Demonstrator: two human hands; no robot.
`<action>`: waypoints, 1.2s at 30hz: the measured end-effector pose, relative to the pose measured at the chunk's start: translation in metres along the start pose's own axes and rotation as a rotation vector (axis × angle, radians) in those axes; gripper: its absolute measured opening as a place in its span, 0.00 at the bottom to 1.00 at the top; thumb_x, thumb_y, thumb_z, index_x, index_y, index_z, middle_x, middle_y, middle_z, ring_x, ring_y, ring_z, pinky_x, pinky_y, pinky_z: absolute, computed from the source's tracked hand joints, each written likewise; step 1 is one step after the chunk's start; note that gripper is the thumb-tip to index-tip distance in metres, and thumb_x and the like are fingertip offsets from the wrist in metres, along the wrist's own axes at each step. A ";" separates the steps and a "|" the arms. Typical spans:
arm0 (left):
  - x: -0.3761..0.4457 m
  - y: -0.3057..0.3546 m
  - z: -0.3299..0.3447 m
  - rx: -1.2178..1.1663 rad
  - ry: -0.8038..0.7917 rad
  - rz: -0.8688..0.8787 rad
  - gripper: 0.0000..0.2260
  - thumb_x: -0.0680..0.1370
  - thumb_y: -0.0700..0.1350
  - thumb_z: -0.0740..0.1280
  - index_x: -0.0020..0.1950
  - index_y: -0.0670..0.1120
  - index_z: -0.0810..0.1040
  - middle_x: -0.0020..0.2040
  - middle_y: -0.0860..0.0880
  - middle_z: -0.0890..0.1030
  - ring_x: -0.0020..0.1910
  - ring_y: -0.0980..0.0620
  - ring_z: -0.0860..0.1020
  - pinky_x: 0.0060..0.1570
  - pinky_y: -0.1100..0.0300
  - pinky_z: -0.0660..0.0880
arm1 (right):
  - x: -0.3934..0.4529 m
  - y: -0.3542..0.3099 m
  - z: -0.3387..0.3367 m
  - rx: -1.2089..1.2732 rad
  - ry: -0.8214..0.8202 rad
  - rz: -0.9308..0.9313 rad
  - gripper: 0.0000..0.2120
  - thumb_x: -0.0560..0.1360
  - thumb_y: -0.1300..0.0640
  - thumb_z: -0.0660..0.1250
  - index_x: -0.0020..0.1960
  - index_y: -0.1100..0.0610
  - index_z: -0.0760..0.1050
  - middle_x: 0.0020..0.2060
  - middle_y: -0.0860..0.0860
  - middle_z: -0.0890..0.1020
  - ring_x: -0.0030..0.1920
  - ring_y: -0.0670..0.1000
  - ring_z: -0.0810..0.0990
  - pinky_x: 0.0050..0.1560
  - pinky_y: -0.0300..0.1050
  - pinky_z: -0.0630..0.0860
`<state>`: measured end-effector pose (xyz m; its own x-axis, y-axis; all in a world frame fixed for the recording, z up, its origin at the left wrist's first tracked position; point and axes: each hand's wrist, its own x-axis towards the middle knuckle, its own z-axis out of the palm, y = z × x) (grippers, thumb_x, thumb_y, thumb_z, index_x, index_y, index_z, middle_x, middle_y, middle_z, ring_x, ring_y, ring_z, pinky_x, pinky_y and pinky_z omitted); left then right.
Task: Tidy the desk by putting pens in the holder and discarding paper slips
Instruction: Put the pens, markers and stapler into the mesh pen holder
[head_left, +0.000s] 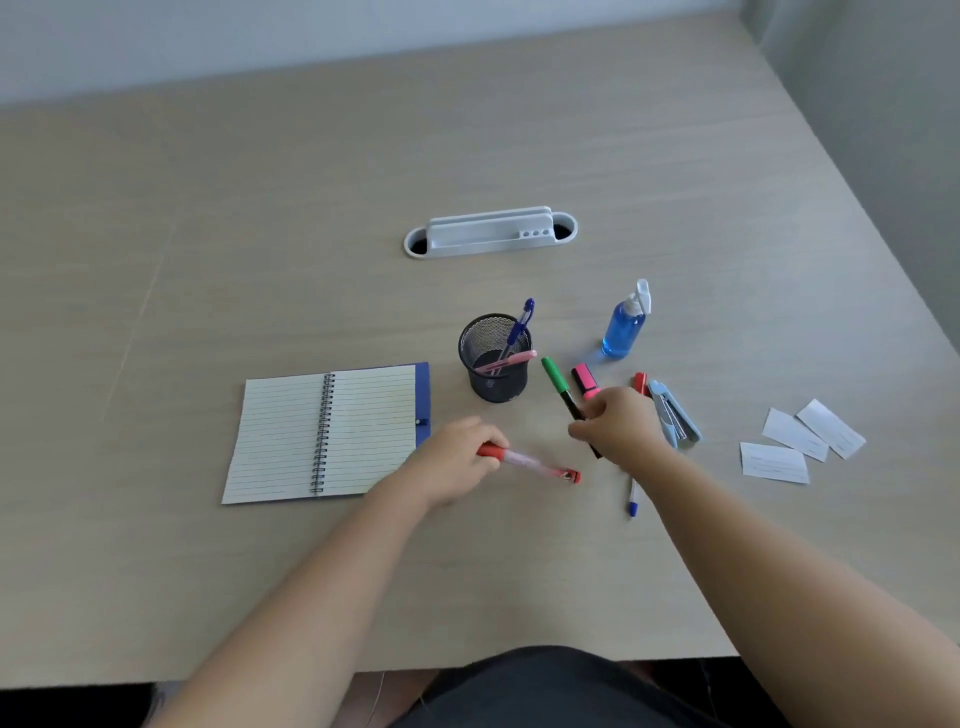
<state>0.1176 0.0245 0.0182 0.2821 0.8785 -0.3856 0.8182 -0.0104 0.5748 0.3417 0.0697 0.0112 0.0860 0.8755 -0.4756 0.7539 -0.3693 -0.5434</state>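
A black mesh pen holder (493, 384) stands mid-desk with a blue pen (521, 325) and a pink pen (509, 361) in it. My left hand (457, 462) grips a red pen (530, 461) by its left end, low over the desk. My right hand (618, 426) is closed on a green-capped black marker (558, 382). A pink highlighter (585, 382) and a red marker (640, 383) lie just behind that hand. A white pen with a blue tip (632, 500) lies under my right wrist. Three white paper slips (800, 441) lie at the right.
An open spiral notebook (327, 434) lies at the left of the holder. A blue spray bottle (626, 325) stands behind the markers. A light-blue stapler (675, 415) lies right of my right hand. A white desk cable tray (491, 234) sits further back.
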 end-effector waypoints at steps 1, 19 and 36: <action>-0.010 0.001 -0.012 -0.088 0.047 0.016 0.10 0.76 0.43 0.68 0.56 0.53 0.80 0.52 0.57 0.78 0.50 0.57 0.76 0.48 0.64 0.72 | -0.001 0.001 -0.004 0.047 0.024 -0.002 0.07 0.65 0.55 0.72 0.40 0.55 0.77 0.31 0.50 0.80 0.27 0.45 0.76 0.21 0.35 0.69; 0.014 0.022 -0.080 0.154 0.465 0.107 0.12 0.75 0.52 0.69 0.58 0.54 0.77 0.44 0.58 0.78 0.43 0.54 0.76 0.46 0.58 0.70 | 0.006 -0.078 -0.045 0.554 0.206 -0.247 0.03 0.69 0.57 0.64 0.41 0.50 0.75 0.39 0.57 0.84 0.44 0.58 0.83 0.51 0.59 0.80; 0.013 0.017 -0.029 0.142 0.791 0.192 0.20 0.71 0.49 0.71 0.62 0.50 0.77 0.67 0.46 0.69 0.62 0.45 0.70 0.62 0.53 0.67 | 0.006 -0.033 -0.016 0.283 0.156 -0.251 0.17 0.76 0.44 0.61 0.59 0.51 0.79 0.49 0.47 0.78 0.48 0.47 0.75 0.47 0.42 0.69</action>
<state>0.1204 0.0494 0.0445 0.0310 0.9316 0.3623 0.8624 -0.2081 0.4615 0.3284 0.0926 0.0371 0.0365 0.9782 -0.2045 0.5569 -0.1898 -0.8086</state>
